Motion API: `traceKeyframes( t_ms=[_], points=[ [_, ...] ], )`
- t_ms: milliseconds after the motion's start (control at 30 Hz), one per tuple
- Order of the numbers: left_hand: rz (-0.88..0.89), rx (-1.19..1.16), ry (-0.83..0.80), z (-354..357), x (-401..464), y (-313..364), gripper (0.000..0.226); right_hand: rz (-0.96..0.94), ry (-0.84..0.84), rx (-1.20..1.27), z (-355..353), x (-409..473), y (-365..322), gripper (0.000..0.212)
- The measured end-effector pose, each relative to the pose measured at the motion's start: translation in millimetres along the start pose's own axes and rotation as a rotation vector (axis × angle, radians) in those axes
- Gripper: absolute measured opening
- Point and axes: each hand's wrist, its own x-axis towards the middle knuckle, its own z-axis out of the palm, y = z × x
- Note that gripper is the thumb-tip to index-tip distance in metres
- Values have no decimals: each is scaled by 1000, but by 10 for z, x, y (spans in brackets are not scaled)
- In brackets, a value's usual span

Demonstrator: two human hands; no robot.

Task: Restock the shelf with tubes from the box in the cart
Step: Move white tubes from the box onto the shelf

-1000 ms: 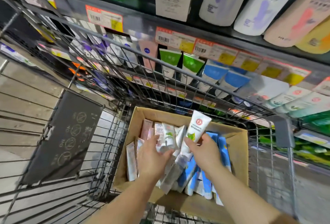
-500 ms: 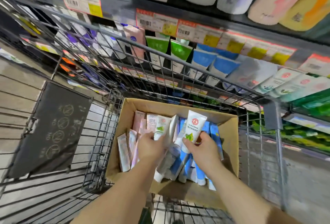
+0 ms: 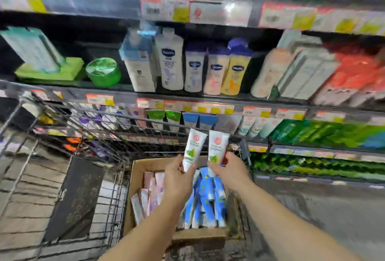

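Observation:
My left hand [image 3: 178, 179] grips a white tube with a red emblem and green leaf [image 3: 192, 149], held upright above the box. Beside it, my right hand [image 3: 226, 170] grips a matching white tube [image 3: 216, 147], with what looks like another tube edge behind it. Both tubes are lifted clear of the cardboard box [image 3: 137, 169] in the wire cart [image 3: 104, 127]. Several blue, pink and white tubes [image 3: 205, 200] lie in the box. The shelf row of tubes [image 3: 187, 120] runs just beyond the cart's far rim.
Lotion bottles [image 3: 208, 69] and a green jar [image 3: 103, 71] stand on the shelf above. Green packs [image 3: 323, 131] fill the tube shelf's right end. A dark panel [image 3: 75, 196] hangs on the cart's left wall. Tiled floor [image 3: 23, 194] lies left of the cart.
Both hands rose out of the box, each with a white tube. My left hand took hold of one. The view tilted up toward the shelves.

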Motion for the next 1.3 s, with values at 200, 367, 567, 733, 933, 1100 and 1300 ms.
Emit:
traceKeyframes(
  t_ms=[200, 367, 567, 733, 933, 1100, 1300],
  points=[
    [217, -32, -111, 649, -367, 940, 32, -111, 118, 10, -1153, -274, -40, 21],
    [305, -72, -180, 1804, -923, 1633, 24, -205, 213, 118, -2626, -657, 357, 18],
    [402, -150, -401, 3473, -1945, 2564, 28, -204, 424, 160, -4662, -1356, 1128, 16],
    [554, -83, -561, 4483, -2525, 3144, 25, -178, 603, 234, -5810, -1825, 1677, 23],
    [658, -90, -643, 5297, -2618, 3672, 25, -218, 732, 261, -6712, -1828, 1937, 27],
    [651, -158, -630, 5872, -2337, 4168, 23, -287, 763, 292, -7402, -1442, 1944, 24],
    [726, -132, -578, 6585, -1848, 4946, 26, -299, 817, 298, -8325, -758, 1878, 18]
  ],
)
